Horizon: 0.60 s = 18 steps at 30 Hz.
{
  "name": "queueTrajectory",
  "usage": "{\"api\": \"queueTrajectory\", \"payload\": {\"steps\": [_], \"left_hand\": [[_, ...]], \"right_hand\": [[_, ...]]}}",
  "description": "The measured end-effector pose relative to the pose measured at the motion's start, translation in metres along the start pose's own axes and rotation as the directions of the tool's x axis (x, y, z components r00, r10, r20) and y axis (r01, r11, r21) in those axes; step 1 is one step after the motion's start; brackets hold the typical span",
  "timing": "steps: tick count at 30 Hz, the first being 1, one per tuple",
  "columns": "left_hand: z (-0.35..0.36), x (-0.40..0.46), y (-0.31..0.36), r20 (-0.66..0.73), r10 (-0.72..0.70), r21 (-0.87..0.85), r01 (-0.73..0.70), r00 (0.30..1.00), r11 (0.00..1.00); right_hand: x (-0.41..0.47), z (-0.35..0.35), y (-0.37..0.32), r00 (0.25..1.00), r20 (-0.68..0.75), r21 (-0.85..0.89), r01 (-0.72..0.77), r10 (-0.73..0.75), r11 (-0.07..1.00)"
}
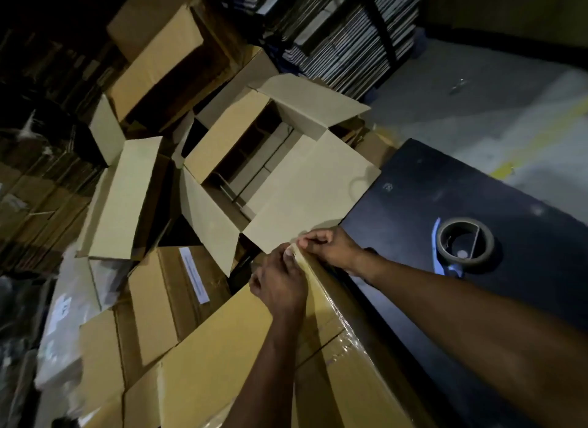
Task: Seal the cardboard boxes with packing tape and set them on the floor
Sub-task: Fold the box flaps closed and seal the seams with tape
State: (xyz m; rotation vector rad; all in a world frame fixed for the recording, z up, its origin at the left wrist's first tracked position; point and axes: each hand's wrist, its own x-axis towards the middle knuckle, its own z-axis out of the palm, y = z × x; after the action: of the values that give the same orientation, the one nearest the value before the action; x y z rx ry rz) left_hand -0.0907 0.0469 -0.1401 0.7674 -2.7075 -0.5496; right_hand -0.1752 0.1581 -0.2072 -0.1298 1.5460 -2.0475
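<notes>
While both hands pinch tape, box edge

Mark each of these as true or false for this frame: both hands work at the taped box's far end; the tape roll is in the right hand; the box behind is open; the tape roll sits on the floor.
1. Both hands, left hand and right hand, pinch at the far end of the brown cardboard box with shiny clear tape. True.
2. The right hand holds the grey tape roll. False: it lies untouched.
3. The pale cardboard box behind has its flaps open. True.
4. The roll sits on the floor. False: it rests on the dark table.
</notes>
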Motion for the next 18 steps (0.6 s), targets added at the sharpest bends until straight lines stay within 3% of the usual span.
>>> {"api": "queueTrajectory", "payload": {"steps": [2, 4, 6, 9, 14, 18], "left_hand": [[-0.003, -0.006, 0.003, -0.012, 0.026, -0.023, -0.026, 1.0, 0.999], [-0.005, -0.006, 0.003, -0.018, 0.042, -0.05, -0.043, 0.999, 0.998], [-0.004, -0.003, 0.0, -0.006, 0.033, -0.053, -0.033, 0.999, 0.998], [0.002, -0.001, -0.004, 0.004, 0.03, -0.027, -0.03, 1.0, 0.999], [-0.006, 0.002, -0.009, 0.089, 0.088, -0.05, -0.084, 0.992, 0.995], [-0.022, -0.012, -0.011, 0.196, 0.164, -0.1, -0.147, 0.967, 0.984]], "right_hand": [[-0.013, -0.004, 0.004, 0.99, -0.131, -0.147, 0.036, -0.056, 0.988], [-0.032, -0.002, -0.002, 0.982, -0.131, -0.204, 0.105, -0.133, 0.973], [-0.053, 0.011, -0.014, 0.988, 0.04, -0.163, 0.156, -0.152, 0.974], [-0.07, 0.024, -0.003, 0.952, 0.278, -0.384, 0.236, -0.132, 0.893], [-0.075, -0.009, 0.014, 0.98, 0.2, -0.543, 0.101, 0.012, 0.834], [-0.101, -0.022, 0.007, 0.982, 0.178, -0.436, 0.141, -0.069, 0.889]]}}
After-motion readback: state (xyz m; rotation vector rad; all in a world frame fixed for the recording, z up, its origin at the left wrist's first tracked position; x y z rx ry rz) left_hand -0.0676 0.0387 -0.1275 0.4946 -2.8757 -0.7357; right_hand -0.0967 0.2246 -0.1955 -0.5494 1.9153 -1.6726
